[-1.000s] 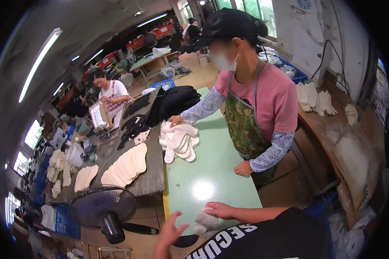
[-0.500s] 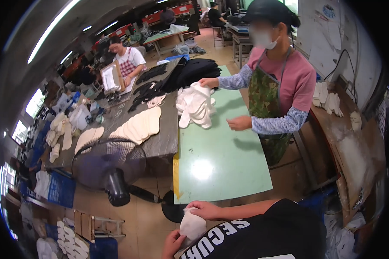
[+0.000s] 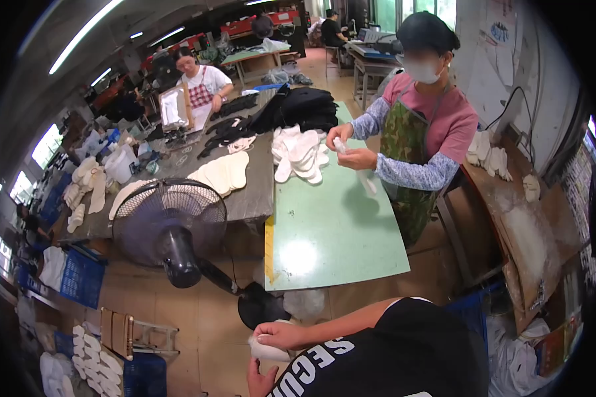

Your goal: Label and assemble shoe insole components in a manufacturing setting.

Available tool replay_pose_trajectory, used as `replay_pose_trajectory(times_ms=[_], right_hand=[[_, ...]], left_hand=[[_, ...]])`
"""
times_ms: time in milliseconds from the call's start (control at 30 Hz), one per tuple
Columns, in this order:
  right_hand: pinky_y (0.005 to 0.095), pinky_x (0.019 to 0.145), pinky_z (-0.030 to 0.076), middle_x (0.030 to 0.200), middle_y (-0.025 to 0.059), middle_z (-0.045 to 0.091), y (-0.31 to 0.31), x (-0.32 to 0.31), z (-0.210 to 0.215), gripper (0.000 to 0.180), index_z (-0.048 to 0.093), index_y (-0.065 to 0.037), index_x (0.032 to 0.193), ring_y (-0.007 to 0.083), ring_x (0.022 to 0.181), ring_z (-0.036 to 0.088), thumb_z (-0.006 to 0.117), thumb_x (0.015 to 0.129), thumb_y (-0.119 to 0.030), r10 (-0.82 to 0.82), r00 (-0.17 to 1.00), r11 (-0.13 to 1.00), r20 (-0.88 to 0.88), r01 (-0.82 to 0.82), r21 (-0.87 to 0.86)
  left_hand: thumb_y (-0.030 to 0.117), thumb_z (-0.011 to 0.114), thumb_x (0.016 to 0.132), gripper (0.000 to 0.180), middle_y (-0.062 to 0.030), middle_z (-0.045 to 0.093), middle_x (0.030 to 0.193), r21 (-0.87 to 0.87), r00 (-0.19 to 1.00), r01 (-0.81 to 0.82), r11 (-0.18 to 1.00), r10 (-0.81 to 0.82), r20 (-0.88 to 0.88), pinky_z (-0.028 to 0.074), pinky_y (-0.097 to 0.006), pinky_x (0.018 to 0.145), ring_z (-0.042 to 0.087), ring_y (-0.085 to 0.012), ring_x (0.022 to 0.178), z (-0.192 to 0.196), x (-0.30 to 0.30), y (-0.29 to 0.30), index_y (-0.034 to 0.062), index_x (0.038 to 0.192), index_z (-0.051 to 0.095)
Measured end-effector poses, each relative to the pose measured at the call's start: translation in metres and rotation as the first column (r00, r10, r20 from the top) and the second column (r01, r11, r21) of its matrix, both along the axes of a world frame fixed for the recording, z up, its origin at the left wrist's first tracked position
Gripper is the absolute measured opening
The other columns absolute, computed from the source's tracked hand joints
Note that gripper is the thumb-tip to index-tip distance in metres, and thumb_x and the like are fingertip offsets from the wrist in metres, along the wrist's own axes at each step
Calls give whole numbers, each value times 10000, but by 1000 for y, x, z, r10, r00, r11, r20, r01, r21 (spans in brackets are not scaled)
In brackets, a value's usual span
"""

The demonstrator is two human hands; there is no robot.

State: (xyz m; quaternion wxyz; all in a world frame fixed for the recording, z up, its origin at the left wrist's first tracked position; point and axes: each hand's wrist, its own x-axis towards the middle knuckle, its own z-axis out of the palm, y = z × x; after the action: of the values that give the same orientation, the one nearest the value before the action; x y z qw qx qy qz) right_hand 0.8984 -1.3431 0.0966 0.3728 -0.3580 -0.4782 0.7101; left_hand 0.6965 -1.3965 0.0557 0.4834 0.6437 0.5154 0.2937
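At the lower edge, below the green table (image 3: pixel 338 258), I have a small white cloth piece (image 3: pixel 271 352) with a rounded shape. My right hand (image 3: pixel 277 335) reaches across from the right, its fingers closed on the piece's upper edge. Just under the cloth is my left hand (image 3: pixel 261 380), thumb and forefinger apart, the forefinger close to the cloth's lower left end; whether it touches is hard to see. A heap of white sole-shaped cloth pieces (image 3: pixel 301 155) lies on the green table's far left part.
A black standing fan (image 3: pixel 179 258) stands left, its base (image 3: pixel 259 306) near my hands. Across the green table a co-worker (image 3: pixel 410 145) holds a white piece. A dark table (image 3: pixel 245 208) carries cream sole-shaped pieces (image 3: pixel 225 173). Blue crates (image 3: pixel 83 281) stand left.
My hands and the cloth have moved left and slightly down; the cloth is now turned sideways. My left thumb and forefinger have spread. The co-worker's hands have come together over a piece.
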Motion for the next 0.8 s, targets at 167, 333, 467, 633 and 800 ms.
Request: replay_pose_trajectory(times_ms=[167, 333, 467, 633, 800], right_hand=[[245, 736, 441, 891, -1, 551, 13, 10, -4, 176, 502, -54, 1015, 65, 841, 508, 459, 932, -203, -55, 995, 998, -89, 52, -35], [240, 733, 442, 884, -1, 551, 23, 31, -3, 163, 505, -56, 998, 68, 825, 513, 456, 932, -197, -186, 962, 972, -201, 150, -182], [245, 745, 441, 926, 6, 549, 27, 51, 4, 164, 508, -65, 1016, 75, 841, 510, 472, 924, -196, -256, 965, 965, -62, 252, -75], [290, 862, 438, 1083, 58, 552, 35, 89, -8, 335, 469, -39, 1183, 139, 990, 528, 539, 894, -194, -352, 848, 924, -396, 247, -292], [359, 864, 481, 1088, 100, 578, 49, 93, -25, 308, 494, -29, 1178, 210, 955, 588, 537, 894, -140, -590, 706, 777, -391, 365, -514]], left_hand=[[30, 589, 810, 245, -122, 572, 1075, -396, 978, 14, 918, 70, 196, 421, -295, 848, 548, -158, 975, -15, 2, 16, -24, 1045, 550], [23, 584, 816, 131, -101, 578, 1037, -141, 912, 159, 977, -91, 400, 452, -280, 796, 565, -161, 947, -7, 26, 38, -12, 931, 531], [45, 591, 837, 331, -91, 627, 984, -392, 965, 260, 882, -219, 147, 460, -278, 806, 596, -159, 891, -19, 29, 79, 0, 1155, 511], [87, 557, 862, 241, -73, 635, 956, -262, 935, 314, 912, -249, 254, 449, -268, 776, 579, -127, 865, -16, 62, 107, -21, 1078, 566], [53, 563, 815, 228, -72, 640, 936, -263, 938, 343, 902, -342, 49, 458, -266, 760, 587, -133, 838, 32, 86, 130, -23, 1029, 584]])
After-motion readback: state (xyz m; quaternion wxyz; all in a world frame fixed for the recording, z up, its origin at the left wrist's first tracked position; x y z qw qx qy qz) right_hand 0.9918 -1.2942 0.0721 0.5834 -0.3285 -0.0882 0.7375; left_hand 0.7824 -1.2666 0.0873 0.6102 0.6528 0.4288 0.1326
